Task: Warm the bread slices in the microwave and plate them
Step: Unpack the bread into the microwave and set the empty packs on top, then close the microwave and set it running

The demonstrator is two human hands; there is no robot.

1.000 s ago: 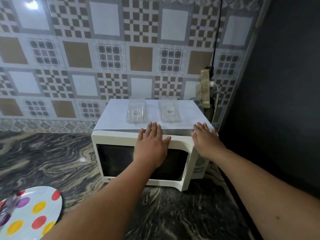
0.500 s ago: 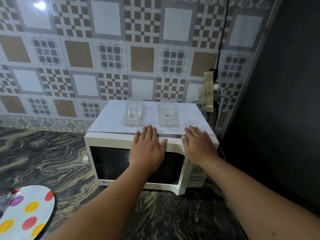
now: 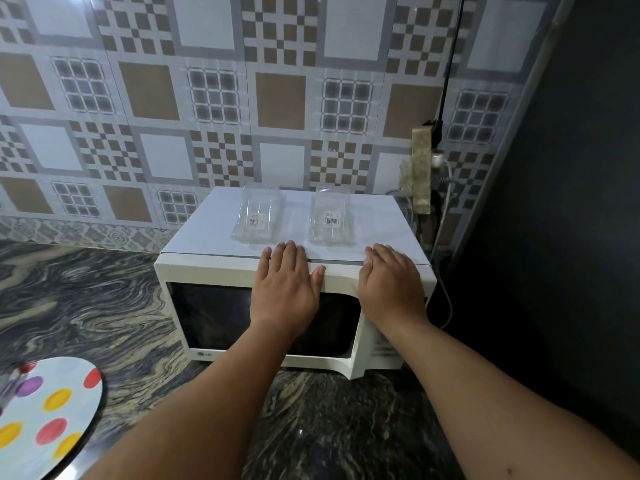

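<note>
A white microwave (image 3: 207, 271) stands on the dark marbled counter with its dark-windowed door nearly flush with the body. My left hand (image 3: 285, 289) lies flat on the upper part of the door, fingers reaching its top edge. My right hand (image 3: 391, 285) rests flat on the top right corner above the control panel. Neither hand holds anything. A white plate with coloured dots (image 3: 45, 414) sits at the lower left edge of the counter. No bread slices can be seen; the microwave's inside is too dark to read.
Two clear plastic containers, one on the left (image 3: 258, 216) and one on the right (image 3: 330, 218), lie on top of the microwave. A power strip with cables (image 3: 424, 174) hangs on the tiled wall behind. A dark wall (image 3: 554, 202) closes off the right side.
Both hands stay on the microwave front and top. The door's right edge, slightly ajar a second ago, now sits closer to the body. The view shifted a little.
</note>
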